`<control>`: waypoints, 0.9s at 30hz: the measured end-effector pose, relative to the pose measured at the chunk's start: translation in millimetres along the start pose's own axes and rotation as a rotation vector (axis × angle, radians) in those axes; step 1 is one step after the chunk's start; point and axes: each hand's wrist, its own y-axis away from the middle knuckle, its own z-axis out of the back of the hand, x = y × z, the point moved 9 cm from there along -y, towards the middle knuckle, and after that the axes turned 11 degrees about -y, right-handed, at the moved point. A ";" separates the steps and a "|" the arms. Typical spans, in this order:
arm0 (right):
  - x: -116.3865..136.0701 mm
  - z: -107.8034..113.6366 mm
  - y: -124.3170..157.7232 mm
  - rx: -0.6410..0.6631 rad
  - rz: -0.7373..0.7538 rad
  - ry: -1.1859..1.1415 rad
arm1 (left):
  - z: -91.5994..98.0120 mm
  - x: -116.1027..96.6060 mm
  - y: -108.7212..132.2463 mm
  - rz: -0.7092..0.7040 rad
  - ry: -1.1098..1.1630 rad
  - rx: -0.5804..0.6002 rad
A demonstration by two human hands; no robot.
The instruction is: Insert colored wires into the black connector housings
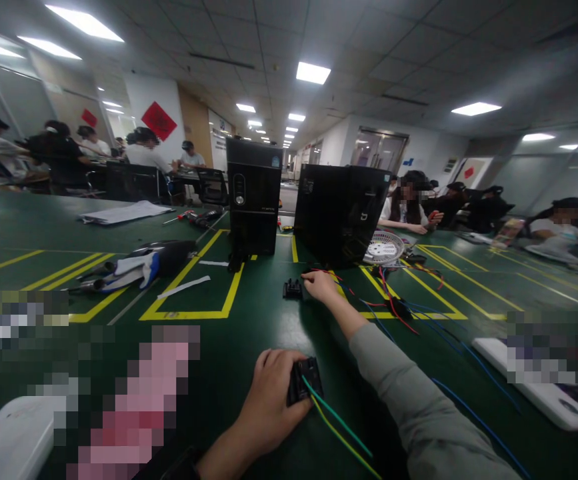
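In the lower middle of the head view, my left hand (275,393) is closed around a black plastic block (309,379). A green wire (336,417) and a yellow-green wire (336,437) run from that block toward the lower right. Farther out, my right hand (323,288) reaches across the table with its fingertips pressed together; what sits between them, if anything, is too small to make out. Just left of those fingertips a second small black plastic part (293,289) rests on the green tabletop. Red and blue wires (393,300) lie to the right of my right hand.
Two black computer cases (253,200) stand beyond my hands. A white round basket (385,247) is at their right. Tools with white-and-blue handles (141,270) and white paper sheets (126,212) lie left. Yellow tape marks the table. Several people sit in the background.
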 end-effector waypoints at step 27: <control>46.4 -8.1 9.3 0.100 0.059 0.355 | 2.1 -1.1 0.1 -0.050 0.002 -0.065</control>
